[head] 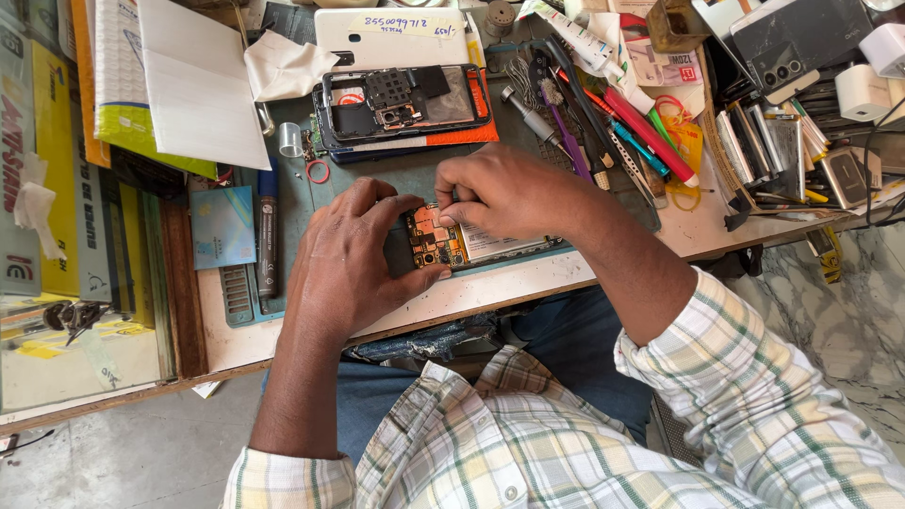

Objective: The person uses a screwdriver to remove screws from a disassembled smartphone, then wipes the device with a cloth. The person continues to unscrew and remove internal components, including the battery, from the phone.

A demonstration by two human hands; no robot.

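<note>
An opened phone (pixel 471 247) lies on the green work mat (pixel 311 193), its orange circuit board exposed at the left end. My left hand (pixel 349 264) rests over the phone's left end and steadies it, thumb along the near edge. My right hand (pixel 504 193) hovers over the board with fingertips pinched together on a small part too tiny to identify. A second phone frame (pixel 401 102) with its back removed lies farther back on the mat.
A white tablet back (pixel 391 38) sits behind the second frame. Screwdrivers, tweezers and pens (pixel 603 123) crowd the right. Several phones and white chargers (pixel 801 104) pile at far right. A black marker (pixel 268 236), a blue card (pixel 222 226) and packaging (pixel 189 80) lie left.
</note>
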